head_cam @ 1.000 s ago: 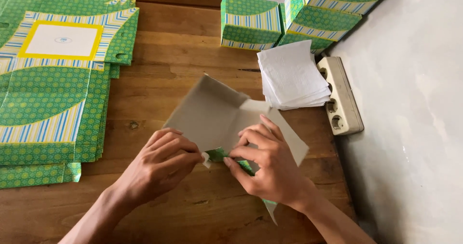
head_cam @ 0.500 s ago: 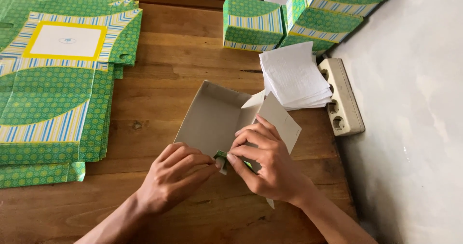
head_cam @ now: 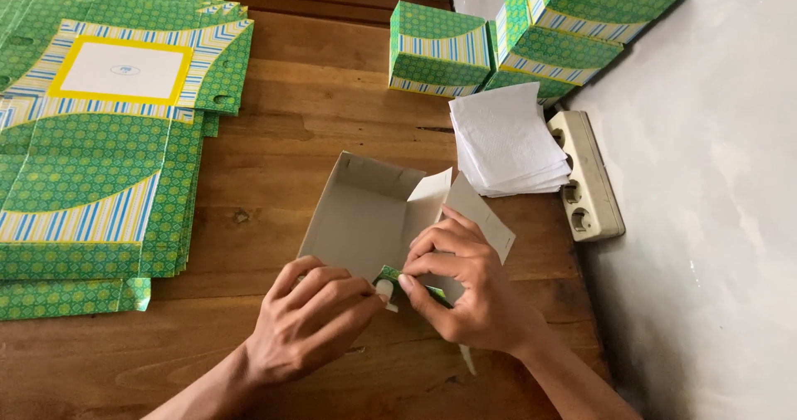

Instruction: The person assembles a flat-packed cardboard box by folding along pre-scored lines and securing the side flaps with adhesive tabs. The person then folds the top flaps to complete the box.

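1. At 6 o'clock on the wooden surface (head_cam: pixel 274 138), a half-folded cardboard box (head_cam: pixel 365 212) stands with its grey inside facing up.
2. Left hand (head_cam: pixel 311 320) and right hand (head_cam: pixel 465 287): fingers closed, pinching the box's near corner flaps.
3. Handling judgement: thin card, light, stiff along creases, easily bent or torn. Grip beside the fold lines.
4. Flat green blanks (head_cam: pixel 91 163) lie at 9 o'clock.

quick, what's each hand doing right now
left hand: closed, pinching the near edge of the half-folded box
right hand: closed, pinching the same box's flap
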